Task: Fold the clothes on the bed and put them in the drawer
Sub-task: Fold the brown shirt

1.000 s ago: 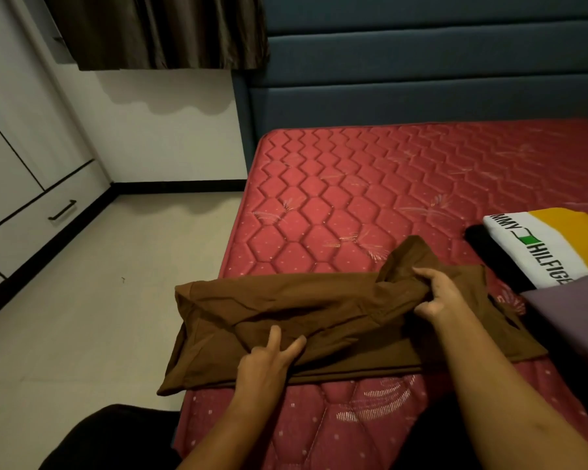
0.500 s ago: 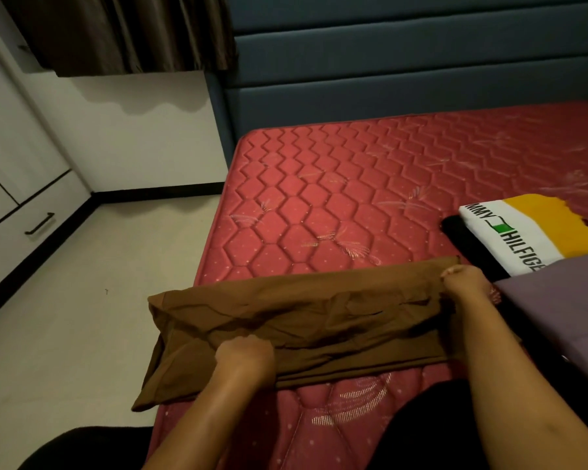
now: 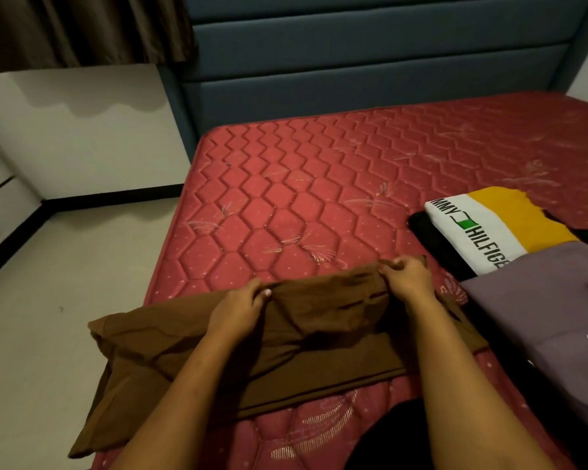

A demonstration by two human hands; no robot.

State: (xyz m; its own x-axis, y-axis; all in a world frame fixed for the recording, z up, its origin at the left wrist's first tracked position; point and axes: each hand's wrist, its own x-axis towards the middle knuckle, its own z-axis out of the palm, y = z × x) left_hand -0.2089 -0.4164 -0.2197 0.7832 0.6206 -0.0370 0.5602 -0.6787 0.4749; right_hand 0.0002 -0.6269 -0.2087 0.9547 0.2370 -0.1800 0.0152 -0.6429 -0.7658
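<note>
Head view, listed near to far.

1. Soft brown cloth garment [image 3: 319,351], partly folded into a long band. It is lying across the near edge of the red quilted mattress [image 3: 286,198] of the bed. Its left end is hanging over the mattress side above the pale floor [image 3: 65,283]. Judged purpose: it is sitting close to the person so that both arms are reaching it without stretching.

2. Left hand [image 3: 238,308], palm down, forearm running up from the lower frame. Its fingers are curling over the far edge of the garment's top layer and pinching it.

3. Right hand [image 3: 408,278], slightly farther out, in a matching pose, with its fingers closing round the same edge near the garment's right end. The two hands are holding the edge apart and a little raised. That is probably to carry the layer over as the next fold and to keep the crease straight.

4. Mauve buttoned shirt [image 3: 540,317], lying flat at the right, just beside the brown garment. It is apparently waiting its turn.

5. White-and-yellow folded shirt with printed lettering [image 3: 496,225], resting on a black garment [image 3: 435,239]. The mauve shirt is overlapping its near corner. It looks finished and stacked out of the way.

6. Blue padded headboard [image 3: 353,62], standing at the far end of the bed.

7. White drawer front with a dark bar handle [image 3: 4,212], showing at the far left and well apart from the bed. No clothes are lying in or near it.
</note>
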